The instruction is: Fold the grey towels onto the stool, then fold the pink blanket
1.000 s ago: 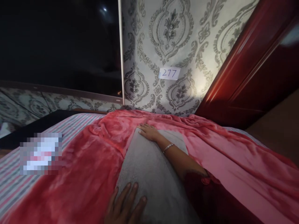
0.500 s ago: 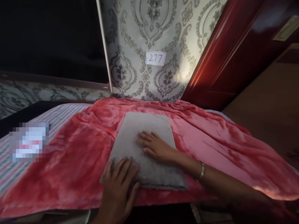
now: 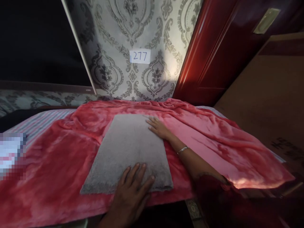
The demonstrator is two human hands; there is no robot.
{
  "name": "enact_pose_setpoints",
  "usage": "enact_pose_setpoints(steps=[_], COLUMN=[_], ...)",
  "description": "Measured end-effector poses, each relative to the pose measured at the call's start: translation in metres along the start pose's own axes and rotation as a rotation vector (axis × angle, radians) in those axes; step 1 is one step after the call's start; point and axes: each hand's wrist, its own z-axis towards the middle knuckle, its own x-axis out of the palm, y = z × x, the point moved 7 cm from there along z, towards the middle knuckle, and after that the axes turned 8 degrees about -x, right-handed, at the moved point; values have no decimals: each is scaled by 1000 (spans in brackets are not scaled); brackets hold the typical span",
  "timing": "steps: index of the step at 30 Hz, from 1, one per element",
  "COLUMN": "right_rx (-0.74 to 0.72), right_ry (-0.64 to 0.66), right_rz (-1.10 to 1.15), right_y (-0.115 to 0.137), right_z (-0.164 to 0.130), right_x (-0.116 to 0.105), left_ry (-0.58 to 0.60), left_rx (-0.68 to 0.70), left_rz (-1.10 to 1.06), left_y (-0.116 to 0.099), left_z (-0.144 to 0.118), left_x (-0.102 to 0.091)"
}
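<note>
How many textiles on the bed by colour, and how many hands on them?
Grey folded towel: 1
Red fleece blanket: 1
Striped sheet: 1
Hands flat on the towel: 2, left hand at its near edge, right hand at its far right corner
Total: 3 textiles, 2 hands

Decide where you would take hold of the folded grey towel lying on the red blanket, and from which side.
Grip the grey towel at its near short edge, coming from the person's side. It lies flat on the red blanket, and that edge sits closest, by the left hand. The right hand rests at its far right corner, so both ends can be pinched.
</note>
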Motion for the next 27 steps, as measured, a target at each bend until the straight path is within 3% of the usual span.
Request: enact_pose_setpoints(steps=[5,14,17,20,24,27], right_rx=[132,176,84,-146,-453,-574], right_ry=[-41,-60,-88,-43,94,187], right_rz=[25,9,7,29,71,72], right_y=[-28,-10,27,92,178,208], right_z=[11,2,-15,-46,-94,-113], right_x=[3,-13,-15,-6,16,30], left_ry=[3,49,30,-25,-175,-187], left_rx=[23,11,31,46,-37,-66], left_rz=[25,49,14,-65,-72,3], left_y=[-4,-7,-8,-1,21,29], left_z=[3,1,2,3,-7,-20], left_x=[-3,-3,-10,-28,-59,-62])
